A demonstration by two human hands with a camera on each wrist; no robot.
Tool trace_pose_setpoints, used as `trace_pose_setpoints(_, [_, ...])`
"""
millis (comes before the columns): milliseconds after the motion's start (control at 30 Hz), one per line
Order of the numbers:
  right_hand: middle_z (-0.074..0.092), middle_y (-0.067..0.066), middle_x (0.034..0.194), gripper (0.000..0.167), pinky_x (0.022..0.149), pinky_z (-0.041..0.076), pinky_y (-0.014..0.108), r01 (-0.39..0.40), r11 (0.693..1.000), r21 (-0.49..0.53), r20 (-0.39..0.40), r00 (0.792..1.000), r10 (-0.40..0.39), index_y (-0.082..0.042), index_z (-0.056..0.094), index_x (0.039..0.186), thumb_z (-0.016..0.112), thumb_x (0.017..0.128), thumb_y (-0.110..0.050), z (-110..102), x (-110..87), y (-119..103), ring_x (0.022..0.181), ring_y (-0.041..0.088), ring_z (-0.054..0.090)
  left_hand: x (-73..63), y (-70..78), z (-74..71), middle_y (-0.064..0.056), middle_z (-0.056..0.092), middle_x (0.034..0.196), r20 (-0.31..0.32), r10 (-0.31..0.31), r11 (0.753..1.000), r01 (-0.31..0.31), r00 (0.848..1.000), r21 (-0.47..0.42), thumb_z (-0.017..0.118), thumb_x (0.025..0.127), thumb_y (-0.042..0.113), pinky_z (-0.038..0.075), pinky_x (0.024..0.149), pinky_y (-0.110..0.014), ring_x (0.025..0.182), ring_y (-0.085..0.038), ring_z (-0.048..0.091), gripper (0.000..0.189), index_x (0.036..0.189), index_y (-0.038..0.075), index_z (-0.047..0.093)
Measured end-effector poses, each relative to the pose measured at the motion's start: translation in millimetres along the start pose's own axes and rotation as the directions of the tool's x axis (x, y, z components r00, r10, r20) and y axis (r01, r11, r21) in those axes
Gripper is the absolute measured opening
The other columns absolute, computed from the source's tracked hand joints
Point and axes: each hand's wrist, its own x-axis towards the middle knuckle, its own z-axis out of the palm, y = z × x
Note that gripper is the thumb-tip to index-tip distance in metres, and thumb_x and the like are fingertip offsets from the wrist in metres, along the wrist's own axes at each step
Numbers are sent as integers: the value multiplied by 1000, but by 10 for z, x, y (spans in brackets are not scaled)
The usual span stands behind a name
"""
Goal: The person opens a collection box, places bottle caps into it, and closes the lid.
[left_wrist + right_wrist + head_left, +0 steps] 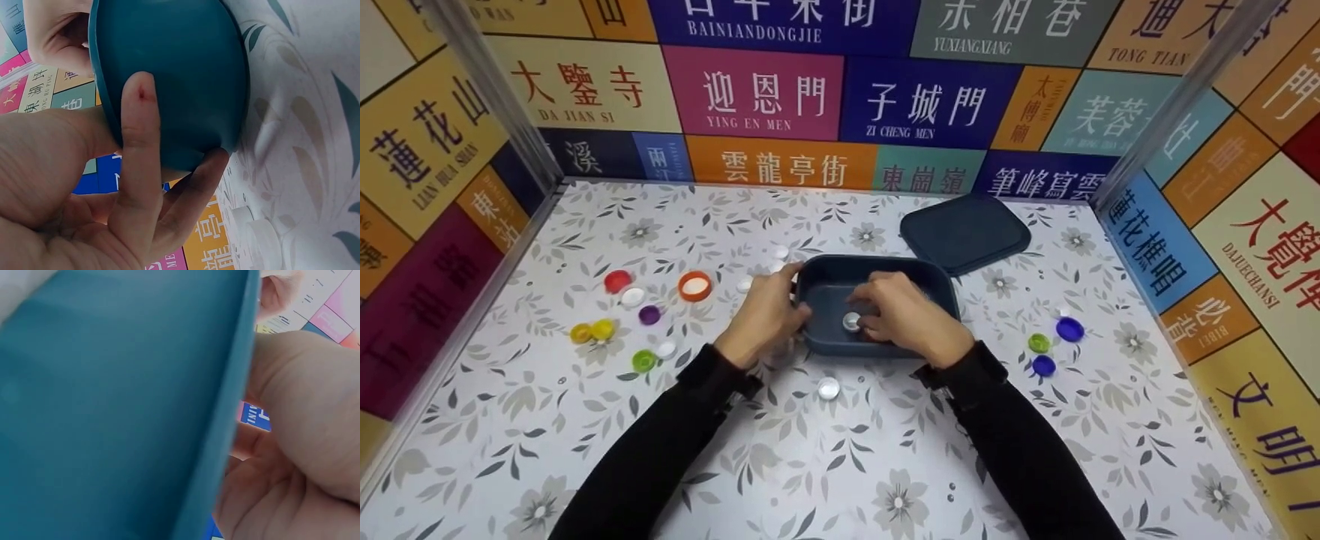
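A dark blue rectangular box [877, 264] stands without its lid in the middle of the table. At its left end my left hand [761, 315] grips the wall. In the left wrist view the thumb passes over the rim while fingers [140, 112] lie along the outside of the box [174, 67]. My right hand [904, 311] reaches into the box and pinches a small white bottle cap [850, 322] near the floor of it. From the right wrist, the box wall [225, 416] hides those fingertips. Another white cap [829, 388] lies in front of the box.
The dark lid [964, 234] lies behind the box to the right. Red [618, 281], orange [694, 286], purple [649, 314], yellow [602, 329] and green [643, 361] caps are scattered at left, blue ones [1069, 328] at right. Printed panels wall in the table.
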Motion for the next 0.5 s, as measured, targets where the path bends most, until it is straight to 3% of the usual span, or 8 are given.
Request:
trace_pose_setpoints(300, [80, 24, 119, 34, 91, 68, 53, -73, 997, 10, -100, 992, 74, -1, 85, 133, 90, 100, -8, -165, -90, 59, 106, 38, 79, -15, 1, -1, -32, 78, 144, -7, 15, 1000, -15, 1000, -4, 77, 97, 1, 69, 105, -49, 108, -39, 83, 77, 170, -3, 53])
trace_pose_setpoints(400, [78, 25, 120, 35, 93, 70, 52, -92, 995, 49, -166, 981, 99, -1, 84, 136, 88, 102, -9, -211, -134, 98, 106, 39, 80, -15, -1, 2, -32, 77, 145, -2, 8, 1000, -8, 1000, -13, 77, 98, 1, 71, 97, -46, 92, -35, 84, 77, 171, -2, 52])
trace_pose_setpoints(500, [76, 27, 122, 33, 95, 71, 51, -118, 988, 99, -248, 959, 139, -1, 83, 136, 87, 105, -10, -271, -182, 126, 108, 40, 81, -9, -7, 6, -32, 77, 144, -8, 18, 1000, -18, 1000, -15, 77, 97, 0, 72, 92, -44, 88, -34, 84, 77, 170, -3, 52])
